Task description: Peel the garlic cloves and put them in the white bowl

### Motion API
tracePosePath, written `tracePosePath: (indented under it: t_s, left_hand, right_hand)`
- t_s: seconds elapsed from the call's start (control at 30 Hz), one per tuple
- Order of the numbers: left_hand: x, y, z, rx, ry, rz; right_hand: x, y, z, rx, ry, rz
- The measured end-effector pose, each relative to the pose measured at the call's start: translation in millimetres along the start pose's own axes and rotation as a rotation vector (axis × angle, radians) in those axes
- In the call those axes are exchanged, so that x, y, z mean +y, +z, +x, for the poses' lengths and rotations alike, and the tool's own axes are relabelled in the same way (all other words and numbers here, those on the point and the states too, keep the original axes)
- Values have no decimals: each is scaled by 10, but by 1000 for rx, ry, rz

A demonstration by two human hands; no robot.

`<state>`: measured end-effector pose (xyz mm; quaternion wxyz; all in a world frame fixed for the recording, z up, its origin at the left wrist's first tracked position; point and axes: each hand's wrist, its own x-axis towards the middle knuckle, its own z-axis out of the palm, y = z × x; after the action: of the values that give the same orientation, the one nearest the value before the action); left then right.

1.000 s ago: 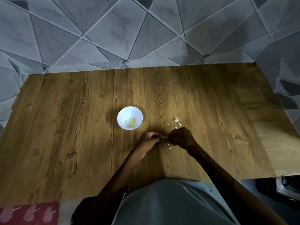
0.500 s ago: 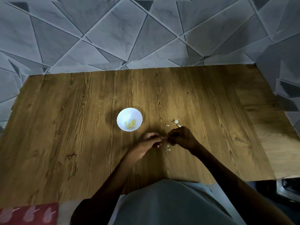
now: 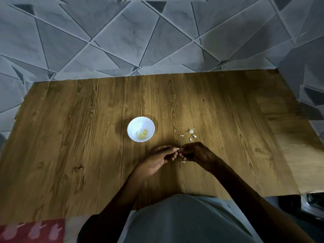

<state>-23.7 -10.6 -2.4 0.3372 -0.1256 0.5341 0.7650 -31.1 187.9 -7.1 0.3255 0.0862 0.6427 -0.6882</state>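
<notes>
Change: left hand (image 3: 157, 160) has rolled palm-up since half a second ago, fingers less curled.
Hands: left hand and right hand (image 3: 198, 153) pinch one garlic clove (image 3: 176, 148) between their fingertips, low over the tabletop (image 3: 70, 137).
White bowl (image 3: 138, 124): just beyond the left hand, peeled cloves (image 3: 142, 134) inside.
Loose bits (image 3: 191, 131): beyond the right hand (peel or cloves, cannot tell).

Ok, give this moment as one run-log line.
phase: peeling | left hand, right hand: pinch clove | bowl: some peeled garlic | bits: on table beyond right hand

wooden table (image 3: 70, 137), grey triangle-patterned tiles (image 3: 122, 32) beyond it, red patterned cloth (image 3: 31, 230) at near-left corner
</notes>
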Motion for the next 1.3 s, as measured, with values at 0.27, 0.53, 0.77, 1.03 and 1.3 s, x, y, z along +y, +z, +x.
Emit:
tracePosePath:
  t_s: [0.27, 0.53, 0.77, 1.03, 1.3]
  left_hand:
    - [49, 27, -32, 93, -53, -86]
    - [20, -39, -26, 103, 11, 87]
    - [9, -3, -2, 142, 71, 172]
    - [37, -2, -21, 116, 54, 140]
    - [74, -12, -40, 116, 75, 258]
  right_hand:
    - [2, 93, -39, 304, -361, -549]
    - [42, 12, -12, 288, -322, -816]
    - [-56, 52, -41, 257, -378, -734]
    - [-126, 102, -51, 209, -350, -649]
    - [-175, 130, -75, 172, -288, -587]
